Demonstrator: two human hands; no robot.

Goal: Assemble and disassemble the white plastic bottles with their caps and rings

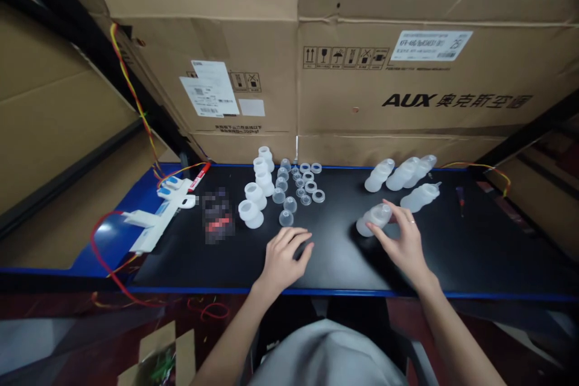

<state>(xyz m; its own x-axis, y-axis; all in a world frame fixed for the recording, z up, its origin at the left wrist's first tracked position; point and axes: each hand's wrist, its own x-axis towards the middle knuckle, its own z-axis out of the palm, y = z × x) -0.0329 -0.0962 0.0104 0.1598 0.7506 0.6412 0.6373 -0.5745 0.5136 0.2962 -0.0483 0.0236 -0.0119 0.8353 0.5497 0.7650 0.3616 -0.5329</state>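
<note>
In the head view my right hand grips the capped top of a whitish baby bottle, which stands on the black tabletop. My left hand hovers near the front edge with its fingers curved and apart, holding nothing. Clear dome caps lie just beyond it in a column. Beside them are small nipples and several white collar rings. Open bottle bodies stand in a row to their left. Behind my right hand are several capped bottles, and one tilted bottle nearer to it.
A white power strip with cables and a red marker lies at the left. A blurred dark packet sits beside it. Large cardboard walls off the back. A small pen-like tool lies at the right.
</note>
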